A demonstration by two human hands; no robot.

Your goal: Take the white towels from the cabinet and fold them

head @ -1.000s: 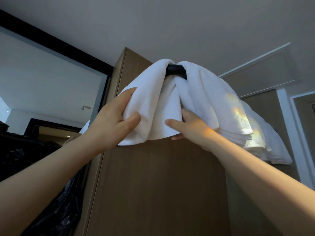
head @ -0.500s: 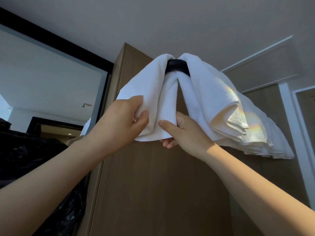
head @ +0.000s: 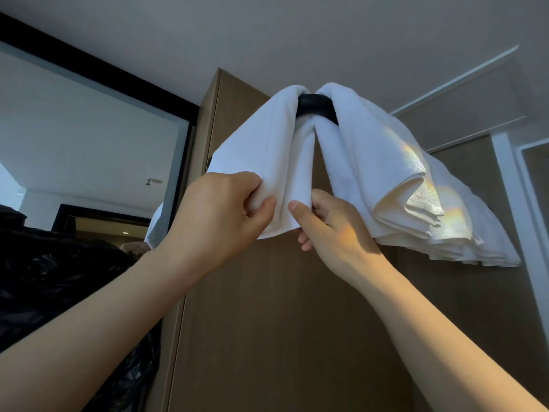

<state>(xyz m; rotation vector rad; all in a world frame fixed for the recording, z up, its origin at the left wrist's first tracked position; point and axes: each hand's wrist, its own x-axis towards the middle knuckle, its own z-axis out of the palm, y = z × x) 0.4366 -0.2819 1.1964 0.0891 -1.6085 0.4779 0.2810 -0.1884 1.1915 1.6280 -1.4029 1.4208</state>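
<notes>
Several white towels hang over the top edge of a tall wooden cabinet door [head: 282, 307], around a black hook [head: 316, 107]. The leftmost white towel [head: 267, 150] drapes down in front. My left hand [head: 219, 215] pinches its lower left edge between thumb and fingers. My right hand [head: 329, 230] grips the same towel's lower right edge, thumb in front. The other white towels [head: 401, 185] bunch together to the right, their hems hanging lower.
A black plastic bag [head: 53, 281] fills the lower left. Behind it is a mirror or glass panel [head: 89, 150] with a dark frame. White trim [head: 511, 185] and another wooden panel stand at the right. The ceiling is above.
Both hands slid down and inward along the left towel and now pinch its bottom edge close together. The view has tilted slightly downward.
</notes>
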